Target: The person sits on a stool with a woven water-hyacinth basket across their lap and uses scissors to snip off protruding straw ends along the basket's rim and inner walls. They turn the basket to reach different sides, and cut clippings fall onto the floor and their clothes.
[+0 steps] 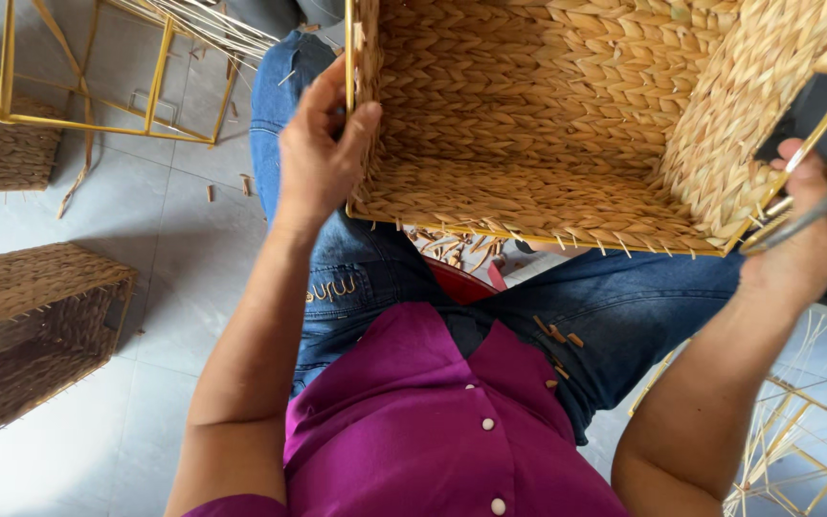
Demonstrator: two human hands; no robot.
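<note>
A large woven basket (567, 124) of pale straw-coloured plait on a yellow metal frame lies tipped on its side across the person's lap, its open mouth turned toward the camera so the inside walls show. Short cut ends of fibre stick out along its lower rim. The left hand (321, 153) grips the basket's left edge, thumb on the inside and fingers wrapped around the frame. The right hand (820, 225) is at the basket's right corner, closed around a pair of metal scissors (806, 206) whose handles and blades lie against the yellow frame rod there.

Beneath the basket are blue jeans (366, 278) and a magenta buttoned shirt (433, 421), with small fibre trimmings scattered on the denim. A bit of red seat (461, 284) shows between the legs. On the grey tiled floor (145, 230) to the left sit a darker finished basket (26, 335) on its side and a bare yellow wire frame (88, 67); more bare frames (806, 431) lie at the lower right.
</note>
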